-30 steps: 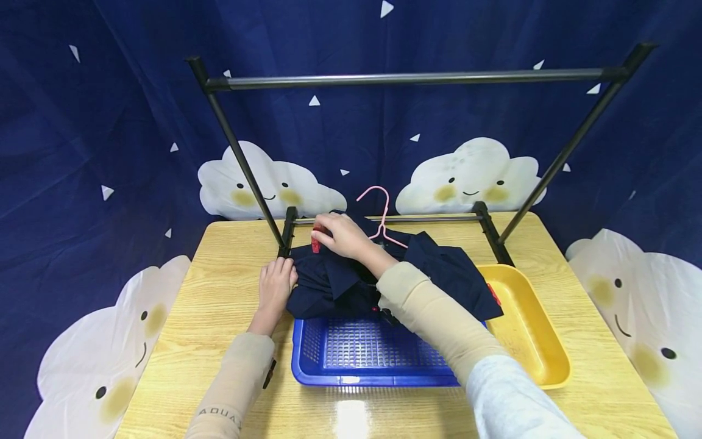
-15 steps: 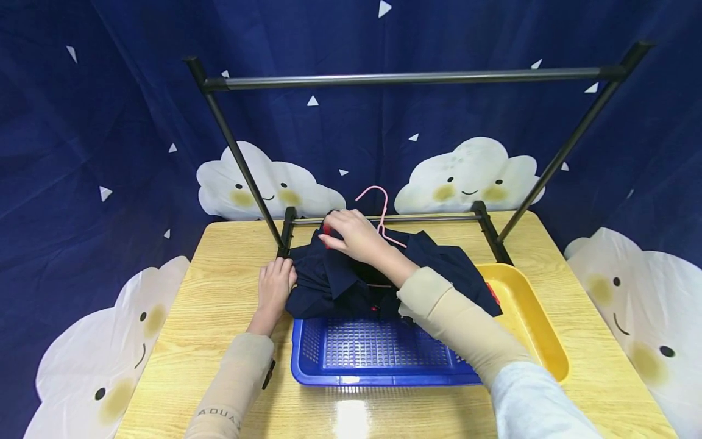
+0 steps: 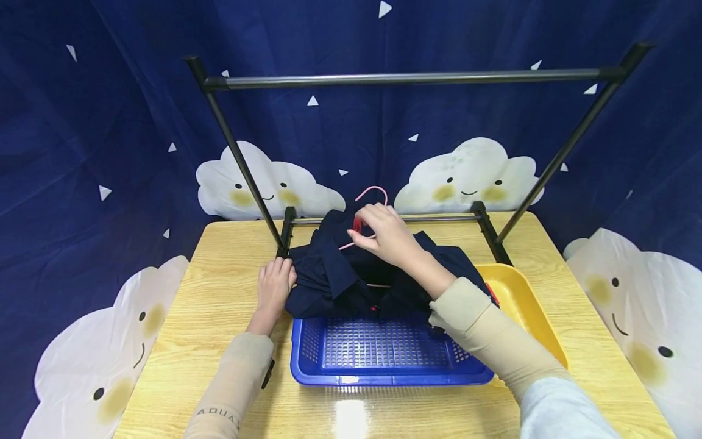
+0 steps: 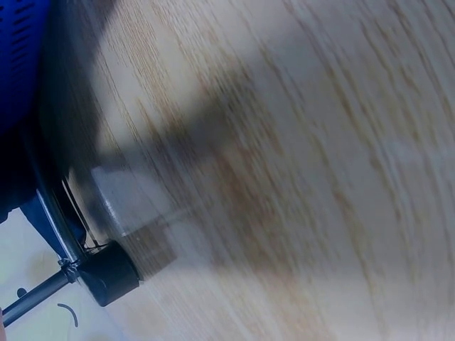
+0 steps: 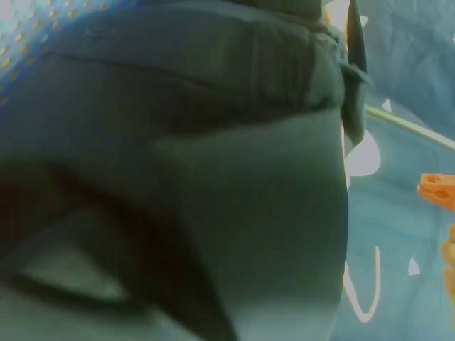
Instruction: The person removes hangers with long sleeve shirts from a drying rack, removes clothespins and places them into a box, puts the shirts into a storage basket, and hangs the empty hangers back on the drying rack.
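A dark navy shirt [image 3: 329, 274] lies spread over the back of a blue basket [image 3: 392, 378], with a pink hanger [image 3: 378, 189] in it whose hook sticks up. At the shirt's left end my left hand [image 3: 276, 283] grips the cloth; its fingertips are partly hidden. My right hand [image 3: 386, 235] pinches a red clothespin [image 3: 358, 225] above the shirt, close to the hanger's neck. In the right wrist view the clothespin [image 5: 437, 190] looks orange, clear of the cloth. Another red thing [image 3: 492, 294], perhaps a clothespin, shows at the shirt's right end.
Behind the shirt stands a black rack with a metal crossbar [image 3: 411, 78] high above the wooden table [image 3: 230, 268]. A yellow tray [image 3: 540, 317] sits right of the basket, partly beneath my right arm. A blue cloud-print curtain [image 3: 351, 36] hangs behind.
My right hand has moved right with the red clothespin, from above the shirt's left part to the hanger's neck. My left hand has stayed in place.
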Action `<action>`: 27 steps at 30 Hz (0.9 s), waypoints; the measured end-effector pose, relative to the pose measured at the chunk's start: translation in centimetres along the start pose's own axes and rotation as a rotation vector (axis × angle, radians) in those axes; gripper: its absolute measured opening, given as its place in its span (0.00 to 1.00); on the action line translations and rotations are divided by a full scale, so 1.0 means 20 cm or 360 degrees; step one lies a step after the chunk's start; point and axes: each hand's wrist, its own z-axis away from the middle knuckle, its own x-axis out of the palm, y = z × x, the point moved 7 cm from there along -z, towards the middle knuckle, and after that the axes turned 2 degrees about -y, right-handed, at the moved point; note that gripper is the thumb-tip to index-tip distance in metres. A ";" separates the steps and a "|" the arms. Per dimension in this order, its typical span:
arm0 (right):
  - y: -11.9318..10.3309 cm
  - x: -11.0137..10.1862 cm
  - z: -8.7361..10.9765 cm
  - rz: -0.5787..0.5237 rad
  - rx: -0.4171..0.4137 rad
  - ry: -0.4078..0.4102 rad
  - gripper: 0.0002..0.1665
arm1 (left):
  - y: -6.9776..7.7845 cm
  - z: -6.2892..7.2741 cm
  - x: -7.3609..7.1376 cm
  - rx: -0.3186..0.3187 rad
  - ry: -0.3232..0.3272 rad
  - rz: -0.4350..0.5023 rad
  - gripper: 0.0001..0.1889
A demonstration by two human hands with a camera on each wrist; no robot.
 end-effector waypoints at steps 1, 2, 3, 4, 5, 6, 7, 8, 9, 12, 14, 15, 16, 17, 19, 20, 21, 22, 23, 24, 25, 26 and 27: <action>0.01 -0.02 0.01 -0.0004 0.0007 0.0019 0.13 | 0.00 0.00 0.00 0.0000 0.0001 0.0001 0.07; 0.02 -0.04 0.02 -0.0014 0.0016 0.0041 0.12 | 0.00 0.00 0.00 -0.0001 0.0001 0.0007 0.07; 0.03 -0.06 0.03 -0.0025 0.0024 0.0058 0.12 | 0.00 0.00 0.00 -0.0001 -0.0001 0.0009 0.07; 0.04 -0.08 0.04 -0.0038 0.0032 0.0076 0.12 | 0.00 0.00 0.00 -0.0001 -0.0003 0.0008 0.07; 0.05 -0.10 0.06 -0.0037 0.0044 0.0089 0.11 | 0.00 0.00 0.00 -0.0002 -0.0009 0.0009 0.07; 0.06 -0.12 0.07 -0.0041 0.0055 0.0104 0.11 | 0.00 0.00 0.00 -0.0001 -0.0016 0.0008 0.07; 0.08 -0.14 0.08 -0.0039 0.0067 0.0113 0.11 | 0.00 0.00 0.00 -0.0001 -0.0020 0.0005 0.07; 0.09 -0.15 0.10 -0.0027 0.0081 0.0119 0.11 | 0.00 0.00 0.00 -0.0001 -0.0018 0.0005 0.07; 0.10 -0.17 0.11 -0.0007 0.0092 0.0126 0.11 | 0.00 -0.01 0.00 -0.0002 -0.0019 0.0002 0.07; 0.14 -0.23 0.16 0.0050 0.0123 0.0157 0.11 | 0.00 -0.01 0.00 -0.0005 -0.0017 0.0002 0.07; 0.16 -0.26 0.20 0.0095 0.0147 0.0186 0.11 | 0.00 0.00 0.00 -0.0008 -0.0025 0.0001 0.07; 0.17 -0.28 0.22 0.0112 0.0159 0.0202 0.12 | 0.00 0.00 0.00 -0.0006 -0.0031 -0.0002 0.07; 0.19 -0.30 0.24 0.0130 0.0174 0.0216 0.12 | 0.00 0.00 0.00 -0.0003 -0.0030 -0.0008 0.07; 0.20 -0.31 0.26 0.0156 0.0189 0.0228 0.12 | 0.00 0.00 0.00 -0.0001 -0.0037 -0.0013 0.07; 0.23 -0.34 0.31 0.0196 0.0220 0.0246 0.13 | 0.00 0.00 0.00 0.0003 -0.0042 -0.0028 0.07; 0.25 -0.36 0.33 0.0220 0.0238 0.0252 0.14 | 0.00 0.00 0.00 0.0006 -0.0041 -0.0036 0.07; 0.27 -0.37 0.35 0.0238 0.0255 0.0250 0.14 | 0.00 0.00 0.00 0.0007 -0.0040 -0.0045 0.07; 0.28 -0.39 0.38 0.0249 0.0276 0.0251 0.14 | 0.00 0.01 0.00 0.0006 -0.0038 -0.0049 0.07; 0.30 -0.40 0.40 0.0264 0.0297 0.0250 0.14 | 0.00 0.01 0.01 0.0004 -0.0044 -0.0050 0.07; 0.32 -0.41 0.43 0.0271 0.0318 0.0249 0.14 | 0.00 0.01 0.01 0.0002 -0.0047 -0.0053 0.07; 0.33 -0.42 0.45 0.0285 0.0341 0.0247 0.14 | 0.00 0.01 0.01 0.0000 -0.0049 -0.0053 0.07; 0.35 -0.43 0.48 0.0295 0.0368 0.0248 0.14 | 0.00 0.01 0.01 -0.0001 -0.0048 -0.0051 0.07; 0.37 -0.45 0.50 0.0296 0.0392 0.0254 0.13 | 0.00 0.01 0.01 -0.0003 -0.0047 -0.0051 0.07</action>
